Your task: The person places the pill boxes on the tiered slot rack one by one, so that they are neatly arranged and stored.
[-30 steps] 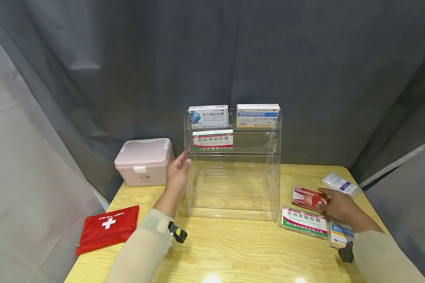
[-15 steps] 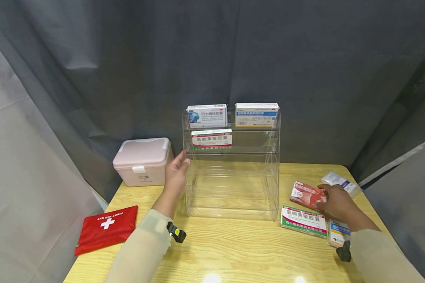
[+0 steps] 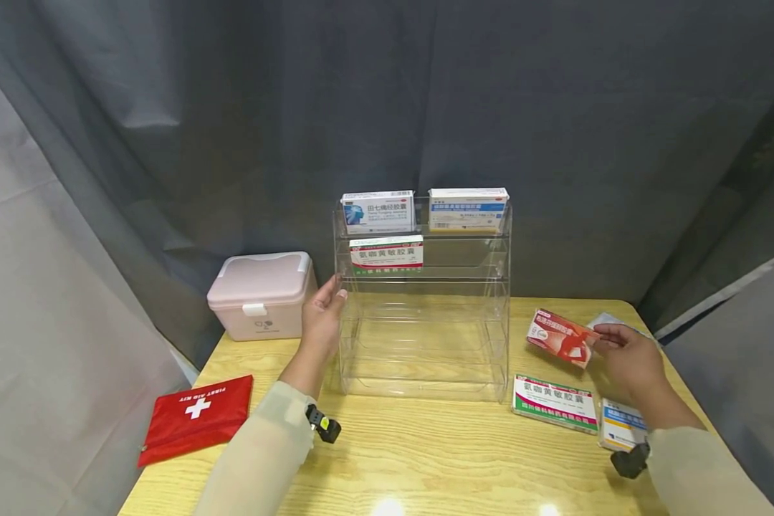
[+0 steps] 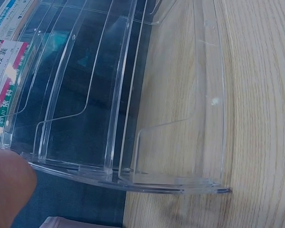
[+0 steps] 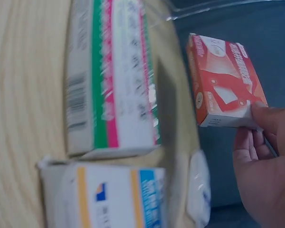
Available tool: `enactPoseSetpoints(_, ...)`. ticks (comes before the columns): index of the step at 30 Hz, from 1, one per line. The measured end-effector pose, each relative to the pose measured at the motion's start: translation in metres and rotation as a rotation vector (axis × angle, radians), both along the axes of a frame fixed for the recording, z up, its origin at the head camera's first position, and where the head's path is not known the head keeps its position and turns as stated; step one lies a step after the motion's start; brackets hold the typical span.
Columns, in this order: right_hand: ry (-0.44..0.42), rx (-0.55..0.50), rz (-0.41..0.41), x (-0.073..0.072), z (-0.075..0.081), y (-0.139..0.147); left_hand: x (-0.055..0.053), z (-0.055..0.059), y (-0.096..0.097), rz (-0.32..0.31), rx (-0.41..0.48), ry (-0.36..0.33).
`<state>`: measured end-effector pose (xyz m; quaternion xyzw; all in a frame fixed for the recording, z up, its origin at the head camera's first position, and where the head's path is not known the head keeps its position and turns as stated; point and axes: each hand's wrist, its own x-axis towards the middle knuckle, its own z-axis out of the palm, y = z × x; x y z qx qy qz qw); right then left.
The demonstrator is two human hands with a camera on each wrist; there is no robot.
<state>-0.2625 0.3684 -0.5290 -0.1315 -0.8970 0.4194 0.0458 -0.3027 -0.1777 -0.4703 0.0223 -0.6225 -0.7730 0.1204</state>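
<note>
The tabletop (image 3: 426, 459) carries a clear rack (image 3: 423, 308), and I see a pink case (image 3: 267, 281) left of the rack. The left hand (image 3: 321, 319) touches the rack's left side, stretched forward; I can't tell whether its fingers grip. The right hand (image 3: 633, 358), off to the rack's right, is turned inward, thumb over curled fingers. In front and right of the rack lies a green-and-white box (image 3: 555, 405). The red box (image 3: 561, 337) is pinched in the right hand by a corner, tilted and clear of the tabletop, between that hand and the rack.
</note>
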Motion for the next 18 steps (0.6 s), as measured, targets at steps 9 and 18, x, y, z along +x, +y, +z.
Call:
enactPoseSetpoints(9,0.135,-0.199,-0.074,0.007,0.059,-0.021,0.003,0.002,0.001,0.004,-0.01,-0.014)
enactPoseSetpoints(18,0.394,-0.769,-0.004,0.006,0.123,-0.056,0.002,0.002,0.001,-0.002,0.001,0.008)
